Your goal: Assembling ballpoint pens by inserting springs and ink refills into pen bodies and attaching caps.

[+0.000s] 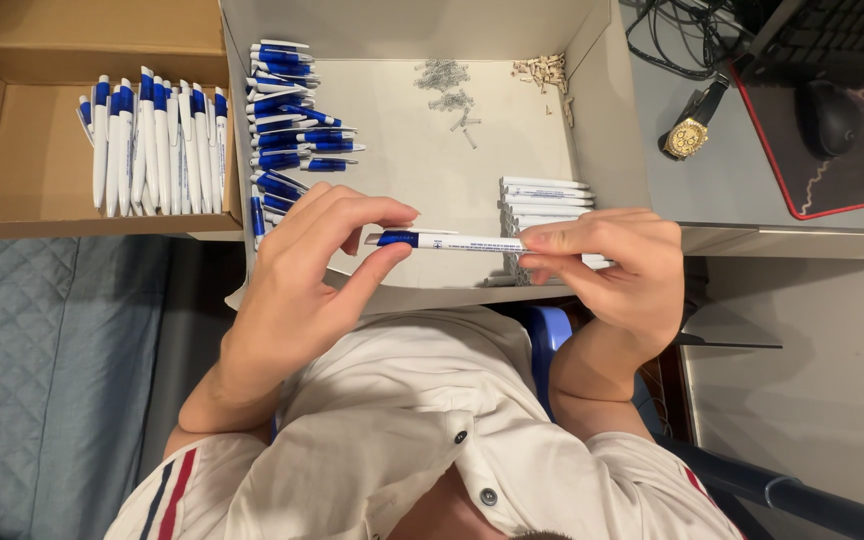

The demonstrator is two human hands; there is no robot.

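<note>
Scanning from your left, you see a cardboard box (pixel 12 150) holding a neat row of finished pens (pixel 152 145), white bodies with blue ends, lying side by side. I judge these to be the completed ones. Just beside it, inside the large white tray (pixel 592 120), a loose pile of blue pen parts (pixel 287 120) lies along the left wall, so by the look of it plenty is left to do. Farther along the tray floor sit a scatter of small metal springs (pixel 447 90) and a little heap of pale small pieces (pixel 547 70) near the back wall, then a stack of white barrels (pixel 542 195) toward the right.

Your left hand (pixel 307 275) is raised over the tray's near edge, thumb and curled fingers pinched narrowly around the blue end of one pen (pixel 447 241). That pen lies level between both hands, above the tray. Your right hand (pixel 617 265) pinches its white end, fingers closed tight, wrist bent inward. Whether the two halves are fully seated I cannot tell.

Beyond the tray, on the grey tabletop (pixel 652 180), rest a gold wristwatch (pixel 690 135), a black mouse (pixel 832 115) on a red-edged mat (pixel 852 190), and a keyboard (pixel 842 35).
</note>
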